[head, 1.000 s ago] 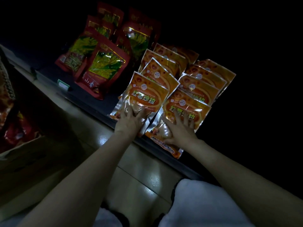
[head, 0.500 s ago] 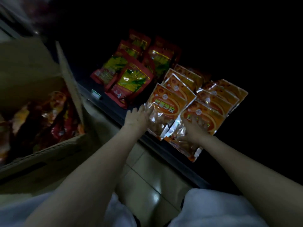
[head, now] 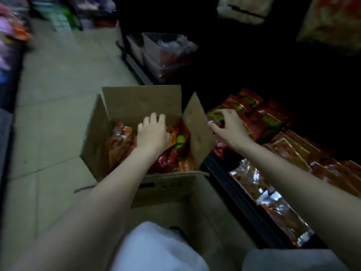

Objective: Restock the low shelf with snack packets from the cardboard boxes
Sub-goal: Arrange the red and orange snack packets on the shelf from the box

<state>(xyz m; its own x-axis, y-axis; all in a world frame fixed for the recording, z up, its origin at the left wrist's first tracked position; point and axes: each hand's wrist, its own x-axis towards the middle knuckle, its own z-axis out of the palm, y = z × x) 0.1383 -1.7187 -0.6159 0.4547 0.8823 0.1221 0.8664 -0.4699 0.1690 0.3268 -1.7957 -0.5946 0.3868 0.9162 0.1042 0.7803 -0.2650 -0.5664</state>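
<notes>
Head view: packets (head: 172,153) are seen lying in the box (head: 140,102) directly under the left hand (head: 153,133), fingers spread and nothing clasped, while the right hand (head: 227,126), loosely curled and empty, is held farther off over the shelf (head: 240,194).

Location: retail shop aisle, floor level.
We identify it by the low shelf (head: 240,184) stocked with rows of identical snack packets (head: 293,153), an open cardboard box (head: 140,102) of the same goods on the tiled floor (head: 58,94), and blurred merchandise racks (head: 11,36) opposite.
</notes>
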